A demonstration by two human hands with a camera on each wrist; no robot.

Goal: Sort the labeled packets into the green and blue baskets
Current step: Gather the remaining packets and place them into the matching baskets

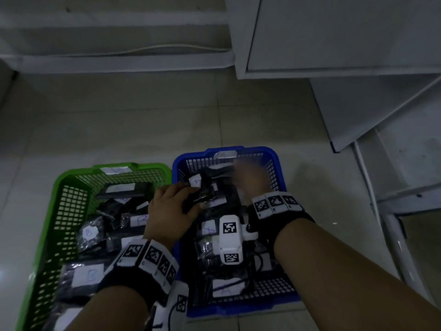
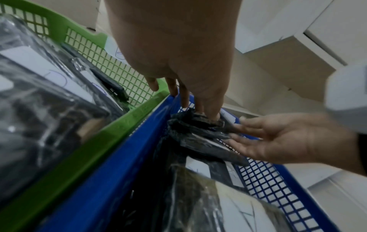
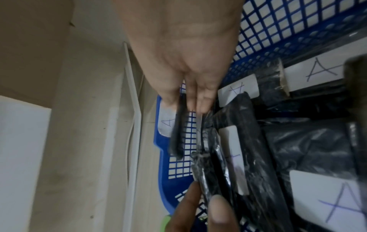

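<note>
**poster1:** Two baskets side by side on the floor, the green basket [image 1: 71,194] on the left and the blue basket [image 1: 274,163] touching it on the right. Both are full of dark plastic packets with white labels. Looks like B's in the green one and A's in the blue one.

**poster2:** Yep, and both hands are over the far half of the blue one. The left hand [image 1: 171,206] reaches across the shared rim and has its fingertips curled onto a crumpled black packet [image 2: 198,131], pinching it. That packet sits inside the blue basket, up near the far wall.

**poster1:** And the right hand [image 1: 250,177]? It's blurred from the head view.

**poster2:** The left wrist view shows it with fingers out straight, palm up, touching the packet's right end without gripping it. The packet's long axis runs roughly left to right between the hands. My guess is the left hand is the one that controls it, since it has the real hold.

**poster1:** Can't read that packet's label, so no idea which basket it belongs in.
</note>
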